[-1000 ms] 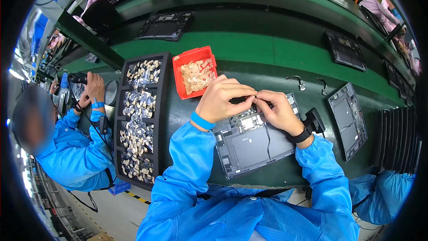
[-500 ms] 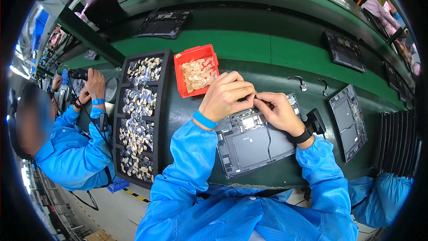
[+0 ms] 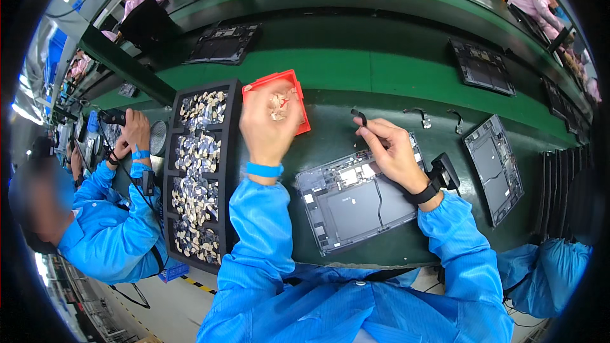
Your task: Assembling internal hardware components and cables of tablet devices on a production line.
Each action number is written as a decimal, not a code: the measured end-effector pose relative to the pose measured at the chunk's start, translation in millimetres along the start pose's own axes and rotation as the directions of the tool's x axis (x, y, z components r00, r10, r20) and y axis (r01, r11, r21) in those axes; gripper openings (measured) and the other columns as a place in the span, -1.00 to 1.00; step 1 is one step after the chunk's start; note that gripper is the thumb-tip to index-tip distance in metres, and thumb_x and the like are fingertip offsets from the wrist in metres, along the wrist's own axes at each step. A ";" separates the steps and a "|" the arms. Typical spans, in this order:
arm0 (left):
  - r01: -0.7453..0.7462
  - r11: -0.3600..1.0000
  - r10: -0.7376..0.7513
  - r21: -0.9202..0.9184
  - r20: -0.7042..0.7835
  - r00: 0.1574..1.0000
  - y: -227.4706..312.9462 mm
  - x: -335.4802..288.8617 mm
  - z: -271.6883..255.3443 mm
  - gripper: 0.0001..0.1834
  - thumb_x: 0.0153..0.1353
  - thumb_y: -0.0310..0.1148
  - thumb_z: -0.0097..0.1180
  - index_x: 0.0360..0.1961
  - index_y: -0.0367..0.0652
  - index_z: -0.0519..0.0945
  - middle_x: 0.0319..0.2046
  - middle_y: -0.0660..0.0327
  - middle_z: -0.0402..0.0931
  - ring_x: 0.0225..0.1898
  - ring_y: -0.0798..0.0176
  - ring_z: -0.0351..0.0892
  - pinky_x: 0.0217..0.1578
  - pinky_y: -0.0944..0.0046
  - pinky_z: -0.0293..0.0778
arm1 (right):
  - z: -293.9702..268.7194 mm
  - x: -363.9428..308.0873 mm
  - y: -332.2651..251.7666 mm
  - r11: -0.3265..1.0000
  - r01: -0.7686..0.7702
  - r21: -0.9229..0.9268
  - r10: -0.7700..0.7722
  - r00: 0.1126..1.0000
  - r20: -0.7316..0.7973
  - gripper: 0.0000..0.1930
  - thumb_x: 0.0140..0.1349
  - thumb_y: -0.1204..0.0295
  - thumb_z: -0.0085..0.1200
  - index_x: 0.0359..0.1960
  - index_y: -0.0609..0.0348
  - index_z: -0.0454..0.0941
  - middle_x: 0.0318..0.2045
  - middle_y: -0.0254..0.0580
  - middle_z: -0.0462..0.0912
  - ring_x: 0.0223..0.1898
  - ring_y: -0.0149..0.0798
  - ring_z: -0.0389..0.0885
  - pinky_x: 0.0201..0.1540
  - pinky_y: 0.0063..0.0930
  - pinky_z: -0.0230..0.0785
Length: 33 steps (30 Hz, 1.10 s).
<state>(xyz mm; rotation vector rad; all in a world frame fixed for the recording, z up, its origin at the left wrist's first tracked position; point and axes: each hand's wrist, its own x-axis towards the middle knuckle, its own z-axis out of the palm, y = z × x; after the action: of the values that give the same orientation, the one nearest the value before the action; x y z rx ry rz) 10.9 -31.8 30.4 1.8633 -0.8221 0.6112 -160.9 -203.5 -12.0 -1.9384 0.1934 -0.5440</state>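
Observation:
My left hand (image 3: 265,136) is smeared by motion over the red bin (image 3: 301,128), which holds small beige paper-like pieces (image 3: 279,107); its fingers cannot be made out. My right hand (image 3: 399,157) pinches a short black flex cable (image 3: 360,117) between thumb and fingers, held up above the far edge of an opened laptop base (image 3: 349,206). That base lies on the bench in front of me, with its circuit board, flat grey battery and a dark cable running across it exposed.
Left of the bin stands a black divided tray (image 3: 230,152) full of small beige-and-dark parts. Two flex cables (image 3: 426,122) lie beyond my right hand. Another laptop base (image 3: 492,171) rests at right, near a stack of black panels (image 3: 556,197). A co-worker in blue (image 3: 114,228) works at left.
My left hand has left my right hand and moved left over the red bin. My right hand stays above the laptop base, the black flex cable now plainly visible in its fingers.

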 end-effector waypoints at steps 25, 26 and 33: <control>-0.029 0.929 0.296 -0.368 0.698 0.652 55.5 -76.8 43.4 -0.58 0.12 -0.18 0.38 0.03 -0.01 0.73 -0.03 0.24 0.65 -0.06 0.10 0.66 -0.08 0.18 0.46 | -70.1 -73.2 -11.1 0.744 -0.152 0.651 0.309 0.942 -0.133 -0.83 0.38 0.51 0.18 -0.06 0.30 0.62 -0.38 -0.19 0.66 -0.33 -0.34 0.59 -0.28 -0.52 0.36; -0.085 0.918 0.359 -0.386 0.723 0.591 56.7 -73.3 45.0 -0.61 0.13 -0.20 0.37 0.01 0.02 0.74 -0.06 0.26 0.64 -0.10 0.09 0.66 -0.14 0.20 0.49 | -76.6 -95.3 -16.4 0.783 -0.183 0.595 0.349 0.921 -0.176 -0.83 0.38 0.50 0.17 -0.06 0.33 0.62 -0.42 -0.20 0.63 -0.36 -0.34 0.56 -0.29 -0.52 0.34; -0.242 0.862 0.495 -0.445 0.641 0.586 60.2 -84.9 49.1 -0.73 0.16 -0.31 0.31 -0.08 0.08 0.77 -0.08 0.34 0.64 -0.03 0.22 0.60 -0.04 0.18 0.43 | -47.2 -162.0 -48.6 0.804 -0.405 0.435 0.581 0.691 -0.429 -0.80 0.38 0.50 0.24 -0.06 0.38 0.66 -0.50 -0.30 0.62 -0.63 -0.58 0.41 -0.63 -0.70 0.17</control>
<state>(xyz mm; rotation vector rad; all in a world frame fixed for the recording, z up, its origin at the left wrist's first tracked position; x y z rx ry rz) -87.0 -71.5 -15.3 1.6140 -1.7877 -0.1020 -330.8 -161.3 1.3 -1.2911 0.9316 -0.6941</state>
